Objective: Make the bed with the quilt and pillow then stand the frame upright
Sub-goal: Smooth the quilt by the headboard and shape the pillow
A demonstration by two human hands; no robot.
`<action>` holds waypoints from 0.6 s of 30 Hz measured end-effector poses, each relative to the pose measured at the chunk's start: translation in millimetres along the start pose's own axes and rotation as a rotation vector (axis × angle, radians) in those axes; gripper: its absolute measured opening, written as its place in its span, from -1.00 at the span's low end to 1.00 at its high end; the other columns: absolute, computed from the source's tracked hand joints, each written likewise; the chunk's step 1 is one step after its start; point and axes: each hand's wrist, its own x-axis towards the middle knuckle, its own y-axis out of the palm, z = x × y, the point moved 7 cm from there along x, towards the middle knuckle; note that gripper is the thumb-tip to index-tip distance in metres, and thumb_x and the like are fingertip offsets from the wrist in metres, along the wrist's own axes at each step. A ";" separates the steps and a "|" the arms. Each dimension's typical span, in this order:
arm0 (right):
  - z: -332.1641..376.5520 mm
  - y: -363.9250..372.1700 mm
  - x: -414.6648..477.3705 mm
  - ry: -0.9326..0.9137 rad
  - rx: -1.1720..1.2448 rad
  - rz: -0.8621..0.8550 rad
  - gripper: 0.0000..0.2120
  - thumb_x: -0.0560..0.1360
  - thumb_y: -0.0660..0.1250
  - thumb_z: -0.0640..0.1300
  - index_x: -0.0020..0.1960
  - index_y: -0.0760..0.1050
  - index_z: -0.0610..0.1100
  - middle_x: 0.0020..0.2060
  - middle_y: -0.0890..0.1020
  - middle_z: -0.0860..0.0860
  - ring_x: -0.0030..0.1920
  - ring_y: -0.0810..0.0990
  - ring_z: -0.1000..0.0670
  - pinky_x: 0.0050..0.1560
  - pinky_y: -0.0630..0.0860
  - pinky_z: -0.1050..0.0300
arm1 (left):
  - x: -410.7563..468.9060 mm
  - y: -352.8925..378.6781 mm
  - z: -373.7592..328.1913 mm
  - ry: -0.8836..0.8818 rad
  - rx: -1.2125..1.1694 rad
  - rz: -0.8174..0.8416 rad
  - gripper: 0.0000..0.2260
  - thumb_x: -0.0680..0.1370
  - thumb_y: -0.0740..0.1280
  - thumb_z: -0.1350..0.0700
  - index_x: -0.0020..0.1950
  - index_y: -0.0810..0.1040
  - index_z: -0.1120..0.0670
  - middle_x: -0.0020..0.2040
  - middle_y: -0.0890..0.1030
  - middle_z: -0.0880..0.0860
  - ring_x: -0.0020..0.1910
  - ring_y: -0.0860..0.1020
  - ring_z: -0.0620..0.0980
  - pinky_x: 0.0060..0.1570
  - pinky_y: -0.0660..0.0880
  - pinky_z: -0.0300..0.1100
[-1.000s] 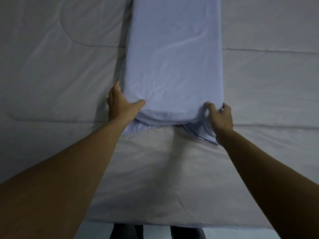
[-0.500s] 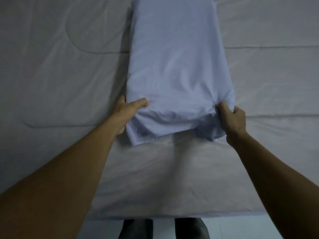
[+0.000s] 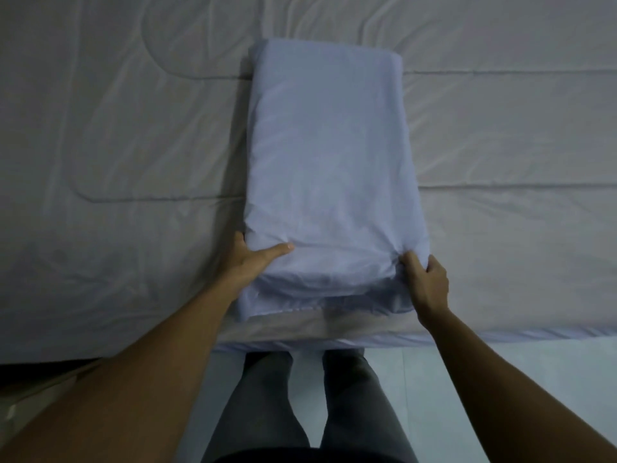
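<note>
Seen from above, two bare forearms reach forward over the near edge of a bed. The left hand (image 3: 248, 260) is closed around the near left corner of a long, pale blue, fabric-covered rectangular pillow (image 3: 329, 168): its thumb lies flat on the pillow's top surface, pointing right, while its fingers are hidden against the left side of the corner. The right hand (image 3: 425, 282) grips the near right corner, thumb pressed into bunched fabric on top and fingers curled around the outside edge, so the cloth puckers where it is pinched.

The pillow lies lengthwise, running away from the person toward the middle of the bed. Its near end sits close to the bed's edge, where loose folds of the blue pillowcase spill out below the padded part. Its far end is squared off and fully in view.

Under the pillow, a pale grey quilt with stitched seam lines (image 3: 133, 145) is spread flat across the bed, reaching the left, right and far borders of the view; a curved stitched line shows on the left.

Below the bed edge, the person's legs in dark grey trousers (image 3: 300, 396) stand on a light floor (image 3: 500, 369).
</note>
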 end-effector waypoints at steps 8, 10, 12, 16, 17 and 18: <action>-40.6 10.4 5.3 -0.226 -0.328 0.024 -0.33 0.58 0.29 0.09 0.57 0.20 -0.19 0.51 0.33 -0.21 0.49 0.33 -0.24 0.48 0.31 -0.19 | -7.9 20.3 -10.3 0.288 0.496 -0.311 -0.15 0.50 0.32 -0.21 0.61 -0.02 0.11 0.58 0.14 0.20 0.55 0.15 0.22 0.49 0.13 0.17; -6.7 32.9 -6.3 -0.537 -0.383 0.014 -0.34 0.59 0.19 0.08 0.58 0.17 -0.23 0.55 0.27 -0.22 0.56 0.23 -0.22 0.54 0.21 -0.22 | -15.9 38.9 -39.0 0.573 0.607 -0.394 -0.29 0.55 0.20 -0.14 0.60 0.06 0.13 0.61 0.08 0.16 0.59 0.05 0.17 0.54 0.00 0.14; 21.0 67.7 -17.3 -0.785 -0.395 0.112 -0.34 0.59 0.17 0.05 0.59 0.12 -0.22 0.59 0.18 -0.20 0.61 0.10 -0.16 0.60 0.06 -0.16 | -16.2 64.9 -54.7 0.774 0.715 -0.367 -0.39 0.59 0.13 -0.08 0.59 0.13 0.12 0.62 0.08 0.12 0.60 0.03 0.13 0.54 0.00 0.15; 37.4 130.6 -10.7 -0.944 -0.572 0.243 -0.37 0.62 0.15 -0.03 0.62 0.07 -0.18 0.63 0.06 -0.10 0.63 0.00 -0.09 0.60 0.02 -0.20 | 2.8 100.5 -43.4 0.911 0.938 -0.261 -0.51 0.68 -0.04 -0.05 0.61 0.12 0.03 0.63 0.06 0.06 0.60 0.02 0.10 0.53 0.03 0.16; 32.5 137.3 -2.3 -0.966 -0.686 0.222 -0.39 0.65 0.13 0.00 0.63 0.06 -0.15 0.63 0.05 -0.07 0.63 -0.01 -0.08 0.59 0.04 -0.21 | 10.0 102.3 -34.4 0.924 1.005 -0.253 -0.51 0.68 -0.05 -0.07 0.61 0.09 0.01 0.63 0.04 0.05 0.60 0.02 0.10 0.53 0.03 0.16; 26.5 138.6 6.7 -0.992 -0.797 0.194 -0.40 0.66 0.11 0.05 0.63 0.06 -0.11 0.63 0.06 -0.05 0.63 -0.01 -0.07 0.58 0.06 -0.21 | 17.4 100.4 -25.7 0.922 1.049 -0.256 -0.50 0.68 -0.04 -0.09 0.62 0.08 -0.01 0.63 0.03 0.04 0.60 0.02 0.10 0.53 0.01 0.16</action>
